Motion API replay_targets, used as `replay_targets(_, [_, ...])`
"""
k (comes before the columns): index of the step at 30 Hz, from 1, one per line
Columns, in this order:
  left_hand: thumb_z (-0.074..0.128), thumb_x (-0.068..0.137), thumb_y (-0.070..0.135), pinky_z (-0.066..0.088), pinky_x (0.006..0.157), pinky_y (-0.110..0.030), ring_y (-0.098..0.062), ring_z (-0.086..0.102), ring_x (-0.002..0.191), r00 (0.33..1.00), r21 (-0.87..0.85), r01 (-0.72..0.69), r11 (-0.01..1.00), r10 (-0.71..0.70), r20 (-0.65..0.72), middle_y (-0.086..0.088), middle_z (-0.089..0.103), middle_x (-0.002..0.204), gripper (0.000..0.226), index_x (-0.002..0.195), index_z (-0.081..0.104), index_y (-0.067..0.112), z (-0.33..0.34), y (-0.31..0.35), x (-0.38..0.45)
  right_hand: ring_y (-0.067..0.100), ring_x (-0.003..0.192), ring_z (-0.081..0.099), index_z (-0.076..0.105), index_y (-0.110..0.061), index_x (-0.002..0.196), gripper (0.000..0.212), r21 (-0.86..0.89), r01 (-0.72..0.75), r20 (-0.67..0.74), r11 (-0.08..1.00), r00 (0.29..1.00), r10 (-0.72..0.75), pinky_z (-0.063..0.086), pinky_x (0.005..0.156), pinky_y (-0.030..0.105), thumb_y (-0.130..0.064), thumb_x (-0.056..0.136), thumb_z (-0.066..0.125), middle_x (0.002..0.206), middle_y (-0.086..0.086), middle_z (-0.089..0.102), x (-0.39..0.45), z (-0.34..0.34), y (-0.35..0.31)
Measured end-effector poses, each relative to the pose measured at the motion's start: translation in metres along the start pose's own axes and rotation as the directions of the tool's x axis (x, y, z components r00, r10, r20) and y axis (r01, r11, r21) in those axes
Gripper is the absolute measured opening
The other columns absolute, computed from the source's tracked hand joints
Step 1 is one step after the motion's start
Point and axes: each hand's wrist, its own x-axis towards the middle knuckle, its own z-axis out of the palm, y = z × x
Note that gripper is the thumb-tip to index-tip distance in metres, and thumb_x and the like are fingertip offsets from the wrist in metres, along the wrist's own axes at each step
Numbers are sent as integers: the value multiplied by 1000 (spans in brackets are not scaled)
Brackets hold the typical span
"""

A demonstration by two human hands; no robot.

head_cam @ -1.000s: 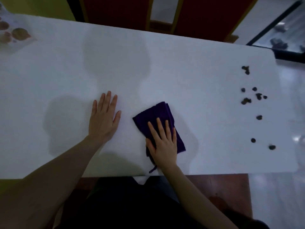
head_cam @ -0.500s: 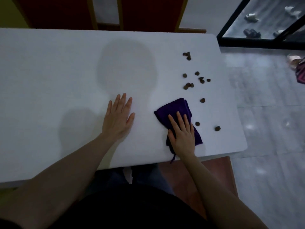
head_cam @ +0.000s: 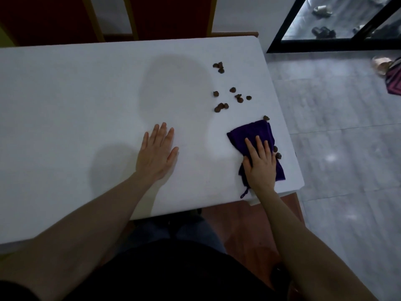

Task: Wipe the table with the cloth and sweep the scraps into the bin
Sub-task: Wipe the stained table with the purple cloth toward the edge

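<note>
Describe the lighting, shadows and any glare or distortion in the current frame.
Head view: dim overall; the person's head and arm cast soft grey shadows on the white table; small glare spots on the tiled floor; wide-angle bending of the table edges; the brown scraps, purple cloth, left hand and right hand stay fairly sharp.

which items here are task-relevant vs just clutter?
Job:
cloth, under right hand
scraps, dark bits on table
left hand, flat on table
No bin in view.

Lying about:
shoes behind the glass door
pink and striped things on the floor, far right
</note>
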Motion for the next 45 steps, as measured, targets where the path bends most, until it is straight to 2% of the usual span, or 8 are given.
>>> replay_targets(6, [10,94,54,5,124,-46,-28,10,154,1000,18,9,1000,-9,8,-10,15,166,76,157,24,14,4,-11,10,30,149,22,38,-25,151,56,49,-28,-40,998,999,30,21,119,53,-34,96,33,159,7,31,-5,2,-14])
replay_targets(11, [13,96,52,5,123,-47,-28,12,154,1000,11,22,1000,-21,-14,-11,16,165,73,157,24,14,1,-31,28,27,149,22,41,-25,150,54,89,187,-8,978,982,-187,19,120,46,-29,95,41,159,5,32,-32,17,-57])
replay_targets(16, [13,98,47,3,124,-47,-28,9,154,999,9,24,1000,-23,-28,-11,13,166,69,158,19,13,-6,-52,57,28,149,23,41,-26,149,53,69,414,64,908,906,-418,17,121,44,-28,96,48,159,3,33,-23,35,-108])
replay_targets(22, [14,102,42,-1,124,-45,-24,3,154,998,8,42,999,-41,-39,-8,7,167,63,159,13,16,-13,-78,101,24,151,14,31,-29,153,53,52,502,159,863,849,-503,7,123,41,-33,101,37,162,0,24,48,45,-152])
replay_targets(26, [15,102,41,4,124,-47,-27,8,154,998,20,40,999,-39,-51,-10,11,167,62,159,16,14,-17,-85,125,26,151,16,33,-28,153,54,43,431,119,902,894,-433,9,123,43,-30,100,41,162,2,26,102,50,-172])
replay_targets(34, [19,104,42,1,125,-46,-24,3,154,999,19,5,1000,-4,-39,-8,5,167,62,160,10,16,-20,-79,165,27,151,16,30,-24,154,52,12,136,17,991,991,-136,13,123,45,-26,102,36,162,6,24,162,49,-165])
replay_targets(39, [20,105,43,-3,125,-45,-22,-5,154,999,40,28,999,-27,-20,-6,-5,168,63,160,2,18,-12,-70,171,26,151,15,28,-25,155,53,18,-38,-41,999,998,39,10,122,43,-25,102,36,163,6,22,156,44,-147])
replay_targets(45, [23,105,42,0,125,-45,-24,0,155,998,68,37,997,-34,-43,-6,1,168,62,160,7,18,-11,-70,171,26,151,14,26,-25,155,54,37,-203,-87,979,975,205,11,121,44,-25,103,37,164,5,19,137,31,-108])
